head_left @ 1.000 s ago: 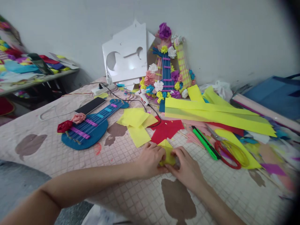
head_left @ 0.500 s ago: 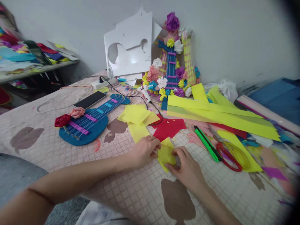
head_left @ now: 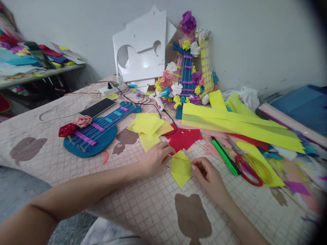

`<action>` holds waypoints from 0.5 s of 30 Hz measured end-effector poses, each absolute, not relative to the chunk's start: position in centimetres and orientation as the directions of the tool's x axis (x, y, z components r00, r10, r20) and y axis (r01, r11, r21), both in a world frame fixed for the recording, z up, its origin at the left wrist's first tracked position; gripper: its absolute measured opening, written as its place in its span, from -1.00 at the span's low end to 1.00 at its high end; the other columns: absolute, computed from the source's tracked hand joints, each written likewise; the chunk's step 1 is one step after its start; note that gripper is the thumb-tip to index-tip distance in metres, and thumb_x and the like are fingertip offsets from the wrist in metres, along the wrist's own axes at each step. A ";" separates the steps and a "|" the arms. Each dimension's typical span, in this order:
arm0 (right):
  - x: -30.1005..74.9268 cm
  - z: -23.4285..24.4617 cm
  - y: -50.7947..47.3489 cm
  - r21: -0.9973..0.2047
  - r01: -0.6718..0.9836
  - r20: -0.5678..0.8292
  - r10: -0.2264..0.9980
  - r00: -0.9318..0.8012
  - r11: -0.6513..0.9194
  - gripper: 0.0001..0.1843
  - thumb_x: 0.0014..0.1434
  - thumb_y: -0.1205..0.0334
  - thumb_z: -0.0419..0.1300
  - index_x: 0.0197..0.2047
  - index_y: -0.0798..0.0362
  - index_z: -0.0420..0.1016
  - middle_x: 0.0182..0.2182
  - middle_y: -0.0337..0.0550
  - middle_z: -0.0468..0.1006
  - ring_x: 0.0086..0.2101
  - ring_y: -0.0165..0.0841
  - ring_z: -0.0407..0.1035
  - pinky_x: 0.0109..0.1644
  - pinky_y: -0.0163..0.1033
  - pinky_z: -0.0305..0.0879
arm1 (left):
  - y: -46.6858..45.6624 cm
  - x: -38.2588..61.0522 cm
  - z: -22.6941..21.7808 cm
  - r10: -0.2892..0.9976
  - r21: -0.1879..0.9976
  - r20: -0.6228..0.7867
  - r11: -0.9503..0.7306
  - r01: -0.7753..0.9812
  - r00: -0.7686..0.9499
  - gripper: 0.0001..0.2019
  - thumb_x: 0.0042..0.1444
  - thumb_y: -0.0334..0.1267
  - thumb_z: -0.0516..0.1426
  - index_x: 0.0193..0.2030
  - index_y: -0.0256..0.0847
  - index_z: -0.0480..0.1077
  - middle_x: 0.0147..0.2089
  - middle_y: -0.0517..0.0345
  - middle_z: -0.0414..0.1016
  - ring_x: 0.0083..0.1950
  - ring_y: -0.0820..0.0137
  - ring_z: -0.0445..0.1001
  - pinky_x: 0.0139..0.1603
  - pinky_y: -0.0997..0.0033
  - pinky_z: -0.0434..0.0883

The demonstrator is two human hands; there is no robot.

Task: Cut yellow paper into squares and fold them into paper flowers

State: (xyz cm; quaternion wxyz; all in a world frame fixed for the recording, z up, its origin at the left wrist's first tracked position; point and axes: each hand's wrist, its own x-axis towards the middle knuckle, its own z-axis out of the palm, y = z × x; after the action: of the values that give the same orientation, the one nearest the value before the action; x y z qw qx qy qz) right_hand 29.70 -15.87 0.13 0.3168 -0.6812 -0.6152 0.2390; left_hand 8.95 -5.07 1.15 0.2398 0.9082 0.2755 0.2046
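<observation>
A small piece of yellow crepe paper (head_left: 181, 169), its corners pointing up and down, is held just above the checked tablecloth between my two hands. My left hand (head_left: 157, 157) has its fingers closed at the paper's left edge, palm down. At the right edge, the thumb and forefinger of my right hand (head_left: 208, 175) are pinched together. Beyond my left hand lie several overlapping yellow paper squares (head_left: 148, 124). Red paper pieces (head_left: 187, 137) spread just behind the held paper.
To the left lies a blue paper guitar (head_left: 102, 139) with paper roses, beside a phone (head_left: 97, 108). A glue gun (head_left: 158, 100) and its cord sit behind. On the right are a green cutter (head_left: 224, 156), scissors (head_left: 249, 170) and yellow strips (head_left: 240, 126). Decorated guitars (head_left: 187, 75) lean on the wall.
My right hand has drawn back to the right, off the face of the yellow paper to its edge. The paper now shows flatter and more fully. My left hand has barely moved.
</observation>
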 end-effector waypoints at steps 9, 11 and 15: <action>30.5 0.2 -14.9 -0.622 0.782 0.202 0.970 0.135 0.021 -0.85 0.23 0.20 -0.01 -0.21 0.04 0.33 -0.33 -0.09 0.44 -0.41 -0.34 0.35 -0.39 -0.25 0.29 | -5.5 9.0 0.7 0.466 0.318 0.132 -0.856 0.408 0.875 -0.63 0.17 -0.46 -0.04 0.06 -0.11 0.35 -0.02 -0.01 0.29 -0.06 0.27 0.28 -0.07 0.26 0.29; 31.0 0.1 -13.7 -0.561 0.827 0.247 0.962 0.119 0.041 -0.88 0.20 0.23 0.02 -0.23 0.05 0.32 -0.28 -0.07 0.43 -0.40 -0.35 0.35 -0.34 -0.24 0.31 | -5.5 9.0 0.7 0.479 0.343 0.139 -0.844 0.412 0.867 -0.60 0.15 -0.50 -0.05 0.09 -0.11 0.33 -0.02 -0.02 0.29 -0.04 0.27 0.28 -0.04 0.26 0.29; 31.7 -0.2 -11.0 -0.509 0.858 0.238 0.969 0.058 0.074 -0.90 0.13 0.26 0.09 -0.25 0.04 0.33 -0.30 -0.10 0.42 -0.36 -0.32 0.36 -0.29 -0.22 0.31 | -5.4 9.0 0.6 0.505 0.372 0.133 -0.823 0.430 0.853 -0.50 0.09 -0.54 -0.02 0.17 -0.14 0.25 -0.02 -0.05 0.29 -0.03 0.26 0.28 -0.02 0.23 0.30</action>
State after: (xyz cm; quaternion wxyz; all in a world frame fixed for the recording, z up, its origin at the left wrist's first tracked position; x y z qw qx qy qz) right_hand 31.67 -10.96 -0.22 0.2759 -0.6728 -0.6789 0.1013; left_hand 9.02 -5.44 0.59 0.1666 0.9479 0.2466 0.1138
